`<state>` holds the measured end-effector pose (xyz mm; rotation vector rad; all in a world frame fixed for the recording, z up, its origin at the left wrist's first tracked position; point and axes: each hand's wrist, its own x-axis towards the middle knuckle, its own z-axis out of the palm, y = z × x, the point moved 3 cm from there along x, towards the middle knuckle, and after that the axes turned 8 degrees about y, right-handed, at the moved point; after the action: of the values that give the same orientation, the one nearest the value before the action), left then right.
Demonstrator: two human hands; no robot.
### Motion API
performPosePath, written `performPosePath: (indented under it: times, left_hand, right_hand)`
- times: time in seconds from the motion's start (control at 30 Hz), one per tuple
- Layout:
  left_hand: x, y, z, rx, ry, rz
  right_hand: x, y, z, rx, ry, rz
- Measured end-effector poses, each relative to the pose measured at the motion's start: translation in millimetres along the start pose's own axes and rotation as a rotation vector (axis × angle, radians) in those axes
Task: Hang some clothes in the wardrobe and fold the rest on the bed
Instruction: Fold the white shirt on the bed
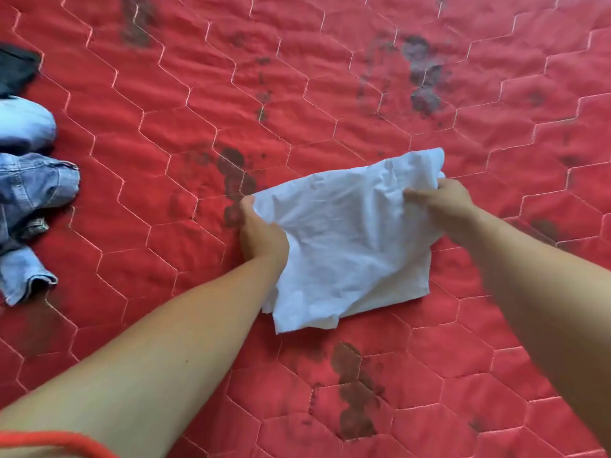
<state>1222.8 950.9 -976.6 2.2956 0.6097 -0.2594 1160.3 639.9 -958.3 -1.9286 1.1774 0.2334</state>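
Head view looks steeply down, near bed [330, 94].

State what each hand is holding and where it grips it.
Both hold the white crumpled cloth garment: the left hand grips its left edge, the right hand its far right corner.

A red quilted cover [330, 104] spreads over the bed [496, 325] and fills the view. It is stitched in pale thread [334, 127] into large hexagons and is lightly wrinkled. Dark blotchy stains mark it: a greyish cluster [421, 77] toward the far right, a smeared streak [135, 21] toward the far left, a brownish patch [234, 173] about the middle with a thin trail of specks [263, 90] beyond it, and a long brown blotch [353, 391] toward the near side. An orange-red cord [66, 439] curves across the near left; what it rests on cannot be told.
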Motion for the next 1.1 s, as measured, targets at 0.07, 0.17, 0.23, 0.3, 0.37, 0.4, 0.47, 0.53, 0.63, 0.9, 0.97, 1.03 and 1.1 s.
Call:
performPosePath:
  times: [0.07,0.17,0.23,0.3,0.37,0.4,0.47,0.53,0.63,0.9,0.97,1.03,1.1]
  left_hand:
    - [22.2,8.2,-10.1,0.062,0.001,0.095]
    - [63.0,22.5,-22.4,0.058,0.019,0.194]
    - [83.0,31.6,-28.0,0.075,0.068,0.253]
    - [85.9,38.1,-27.9,0.184,0.098,0.354]
    - [74.6,37.7,-23.0,0.372,0.092,0.565]
    - [64.9,32.8,-16.6,0.472,0.038,0.713]
    - [45.4,13.0,2.2,0.635,-0.151,0.980]
    - [35.7,-8.9,19.8,0.746,-0.243,1.115]
    - [35.6,-27.8,35.3,0.843,-0.258,1.077]
    - [39.7,-23.2,35.5,0.946,-0.335,1.016]
    - [35.4,-16.2,31.1,0.984,-0.379,1.006]
    - [31.0,-12.0,22.8,1.015,-0.445,1.005]
    - [30.3,-11.7,10.9,1.024,-0.515,0.996]
  right_hand:
    - [-8.4,7.5,5.0,0.037,-0.008,0.041]
    - [-26.6,23.0,21.8,0.065,-0.103,0.165]
    - [-38.0,24.7,26.3,-0.100,-0.101,0.184]
    - [-41.7,23.3,22.7,-0.402,0.111,0.112]
    - [-54.0,4.9,19.8,-0.583,0.371,-0.145]
    - [-60.8,-3.7,25.9,-0.634,0.407,-0.347]
    - [-70.8,-10.2,50.2,-0.794,0.293,-0.682]
    - [-67.1,-0.1,74.7,-0.989,0.108,-0.761]
    - [-54.3,16.7,90.9,-1.101,-0.016,-0.647]
    - [-44.1,19.8,95.7,-1.094,-0.158,-0.532]
    - [-46.2,14.4,90.0,-1.043,-0.175,-0.542]
    - [-51.2,8.9,80.6,-0.981,-0.133,-0.569]
    - [-56.2,6.7,67.9,-0.912,-0.016,-0.518]
